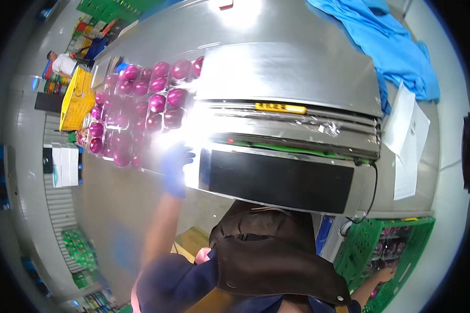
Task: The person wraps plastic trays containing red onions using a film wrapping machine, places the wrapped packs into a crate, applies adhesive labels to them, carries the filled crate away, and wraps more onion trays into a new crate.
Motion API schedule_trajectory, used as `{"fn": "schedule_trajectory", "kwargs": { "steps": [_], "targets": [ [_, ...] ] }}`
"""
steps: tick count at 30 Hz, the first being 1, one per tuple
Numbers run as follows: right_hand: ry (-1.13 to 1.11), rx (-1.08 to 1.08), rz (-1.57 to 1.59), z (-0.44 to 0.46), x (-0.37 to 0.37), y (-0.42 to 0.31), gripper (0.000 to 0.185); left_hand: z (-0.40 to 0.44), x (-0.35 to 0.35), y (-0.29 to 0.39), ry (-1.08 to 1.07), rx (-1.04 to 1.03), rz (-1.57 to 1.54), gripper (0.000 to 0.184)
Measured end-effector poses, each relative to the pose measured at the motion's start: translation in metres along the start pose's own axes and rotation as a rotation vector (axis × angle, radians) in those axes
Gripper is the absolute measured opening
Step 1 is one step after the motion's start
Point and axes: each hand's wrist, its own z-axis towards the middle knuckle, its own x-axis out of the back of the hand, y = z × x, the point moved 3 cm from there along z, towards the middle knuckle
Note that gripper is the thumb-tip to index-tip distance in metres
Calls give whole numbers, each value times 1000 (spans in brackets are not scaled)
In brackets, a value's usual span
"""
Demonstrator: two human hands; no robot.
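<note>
My left hand (177, 164), in a blue glove, hangs over the front edge of the steel table by the wrapping machine (282, 177). Its fingers look spread, with nothing visible between them, though glare and motion blur it. Left of it, clear packs of red onions (156, 101) stand in rows on the table. My right hand (385, 274) reaches down into a green crate (355, 245) at the lower right. Its fingers close at the edge of a clear pack of red onions (389, 248) in there; the far side of the grip is hidden.
A yellow basket (78, 99) stands beyond the onion packs. Blue cloth (386, 47) and white paper sheets (407, 135) lie on the table's right side. A black cable (373, 193) hangs from the machine. Another person (62, 63) is far off at the left.
</note>
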Motion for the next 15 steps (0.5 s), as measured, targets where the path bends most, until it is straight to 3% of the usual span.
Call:
{"fn": "schedule_trajectory", "kwargs": {
  "steps": [2,4,8,9,10,11,12,13,14,15],
  "targets": [
    [-70,-140,697,-16,40,-102,29,48,63,-33,171,216,-53,38],
    [-176,-31,1033,-49,76,-212,28,85,81,-58,103,197,-79,35],
    [-435,447,1116,-189,160,-416,22,167,99,-97,74,229,-93,22],
    [-647,550,1185,-226,171,-446,19,180,107,-117,10,163,-75,21],
    [-619,746,1202,-286,201,-485,18,191,117,-133,-52,93,-54,20],
    [-910,909,1253,-339,224,-514,16,194,124,-138,-90,35,24,19],
    [-1036,1115,1225,-391,242,-536,14,197,131,-143,-124,-27,100,18],
    [-1004,1440,1191,-439,263,-558,14,191,136,-149,-136,-71,224,17],
    [-1406,1205,1166,-491,274,-568,13,164,129,-125,-68,167,31,16],
    [-1528,1319,1124,-536,277,-577,13,134,121,-97,51,387,-177,15]
  ]
}}
